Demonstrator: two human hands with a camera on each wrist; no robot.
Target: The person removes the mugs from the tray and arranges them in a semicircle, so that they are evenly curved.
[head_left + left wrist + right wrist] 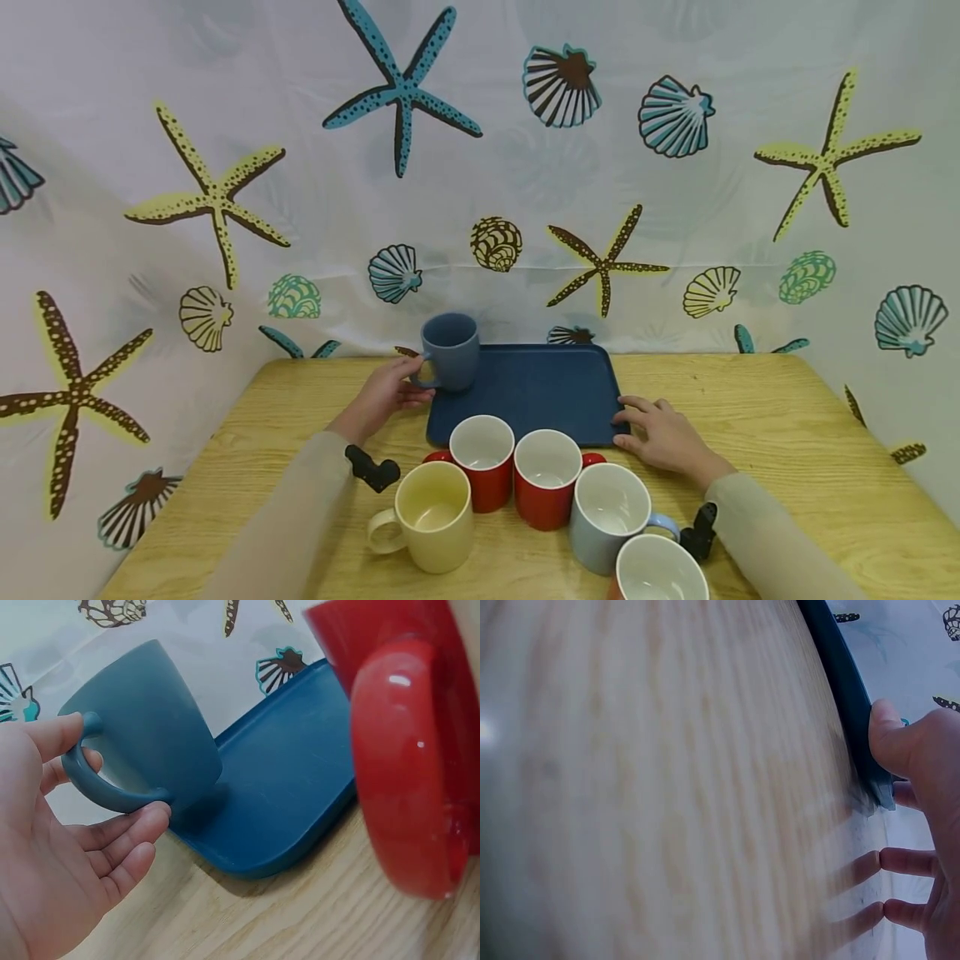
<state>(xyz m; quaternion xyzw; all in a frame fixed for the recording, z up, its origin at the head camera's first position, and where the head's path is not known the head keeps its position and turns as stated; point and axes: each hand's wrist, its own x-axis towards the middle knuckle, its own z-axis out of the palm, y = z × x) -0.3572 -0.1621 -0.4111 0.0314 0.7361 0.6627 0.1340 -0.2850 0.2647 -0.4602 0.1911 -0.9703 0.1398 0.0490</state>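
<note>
My left hand (381, 398) pinches the handle of a matte blue mug (451, 350) between thumb and fingers. The mug is over the left end of a dark blue tray (547, 392); whether its base touches the tray I cannot tell. In the left wrist view the mug (150, 720) shows its handle toward the palm. At the tray's near right corner, my right hand (660, 433) rests with thumb and fingers spread. The right wrist view shows that thumb against the tray's rim (847, 697), while other fingertips touch the table.
In front of the tray stand two red mugs (491, 487) (542, 504), a cream mug (442, 533), a light blue mug (600, 533) and another white-lined mug (660, 575). Behind the wooden table (735, 400) hangs a cloth (480, 183) printed with starfish and shells.
</note>
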